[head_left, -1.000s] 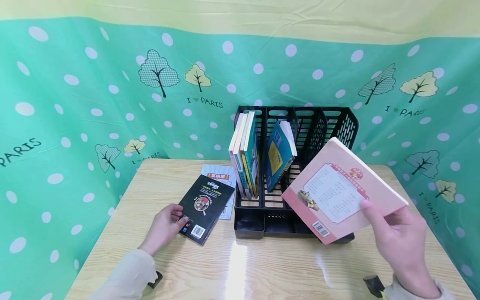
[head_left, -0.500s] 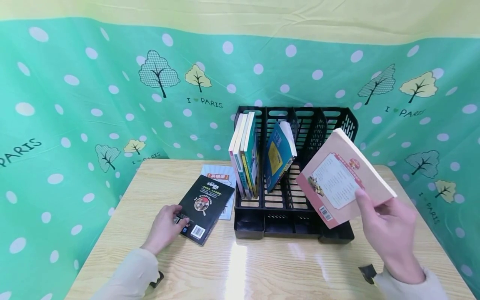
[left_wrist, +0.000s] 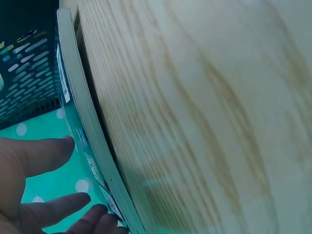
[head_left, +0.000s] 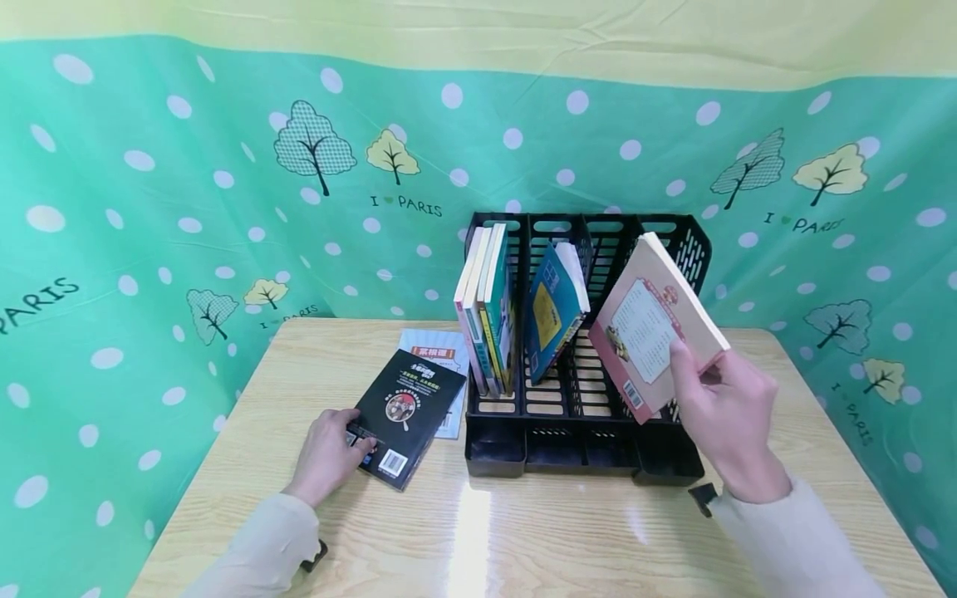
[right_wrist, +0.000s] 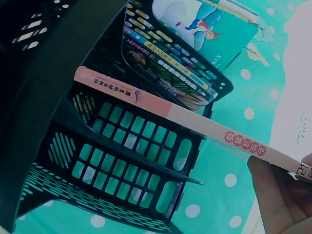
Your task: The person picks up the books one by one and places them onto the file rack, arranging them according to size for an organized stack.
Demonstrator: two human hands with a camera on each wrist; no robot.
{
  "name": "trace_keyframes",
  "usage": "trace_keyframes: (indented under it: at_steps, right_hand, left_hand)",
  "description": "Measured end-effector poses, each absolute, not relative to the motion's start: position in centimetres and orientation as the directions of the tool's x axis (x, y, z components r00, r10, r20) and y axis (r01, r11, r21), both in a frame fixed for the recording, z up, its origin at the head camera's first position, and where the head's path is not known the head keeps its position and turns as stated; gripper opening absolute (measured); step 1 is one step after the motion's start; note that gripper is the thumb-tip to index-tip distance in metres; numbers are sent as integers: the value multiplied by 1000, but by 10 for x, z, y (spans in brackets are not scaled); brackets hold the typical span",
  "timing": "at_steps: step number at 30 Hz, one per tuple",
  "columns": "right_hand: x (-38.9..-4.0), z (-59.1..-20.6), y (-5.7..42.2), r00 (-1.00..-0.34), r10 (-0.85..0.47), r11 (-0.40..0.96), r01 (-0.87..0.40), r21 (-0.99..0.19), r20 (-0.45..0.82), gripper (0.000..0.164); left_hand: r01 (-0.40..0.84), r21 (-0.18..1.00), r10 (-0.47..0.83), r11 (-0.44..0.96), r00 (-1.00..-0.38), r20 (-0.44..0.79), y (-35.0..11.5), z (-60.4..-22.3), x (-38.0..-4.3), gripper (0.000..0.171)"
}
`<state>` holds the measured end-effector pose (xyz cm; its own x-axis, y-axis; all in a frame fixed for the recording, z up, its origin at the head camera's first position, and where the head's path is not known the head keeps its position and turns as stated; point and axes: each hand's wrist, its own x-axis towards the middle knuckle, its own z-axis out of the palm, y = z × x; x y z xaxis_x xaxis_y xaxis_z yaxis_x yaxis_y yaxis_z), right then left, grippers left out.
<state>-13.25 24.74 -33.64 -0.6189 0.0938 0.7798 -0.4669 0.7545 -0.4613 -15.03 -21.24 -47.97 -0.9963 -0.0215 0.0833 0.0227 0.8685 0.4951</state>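
My right hand (head_left: 728, 415) grips a pink book (head_left: 635, 332) by its lower right edge, thumb across the back cover. The book is tilted at the right-hand slots of a black file rack (head_left: 557, 453). In the right wrist view its pink spine (right_wrist: 195, 119) crosses in front of the rack's dividers. My left hand (head_left: 325, 453) rests at the near left corner of a black book (head_left: 411, 399) lying on the table. The left wrist view shows that hand's thumb (left_wrist: 48, 153) and fingers spread beside the book's page edge (left_wrist: 83, 92), not curled round it.
Several upright books (head_left: 486, 316) fill the rack's leftmost slot. A blue book (head_left: 553, 311) leans in the slot beside them. Partly under the black book lies a light blue booklet (head_left: 452, 419). A green patterned curtain (head_left: 374, 249) hangs behind the wooden table (head_left: 389, 540).
My right hand has carried the pink book left and away from me, up to the rack, and turned it more upright. The left hand has stayed at the black book.
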Motion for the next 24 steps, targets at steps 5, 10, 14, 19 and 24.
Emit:
trace_keyframes:
  at_steps: [5, 10, 14, 19, 24]
  right_hand:
    - [-146, -336, 241, -654, 79, 757, -452, -472, 752, 32]
    - [-159, -333, 235, -664, 85, 752, -446, -485, 743, 32]
    - [-173, -332, 230, -664, 85, 754, -445, -484, 743, 29]
    - [-189, -338, 225, -676, 97, 755, -429, -496, 731, 25]
    - [-205, -350, 218, -685, 110, 769, -401, -499, 720, 20]
  left_hand:
    - [-7, 476, -43, 880, -997, 65, -212, -479, -150, 58]
    - [-32, 475, -58, 879, -998, 41, -210, -477, -151, 62]
    - [-54, 468, -68, 882, -998, 14, -211, -476, -151, 65]
    - [-74, 460, -71, 885, -997, -22, -212, -477, -152, 67]
    - [-76, 460, -68, 885, -997, -35, -214, -478, -153, 71]
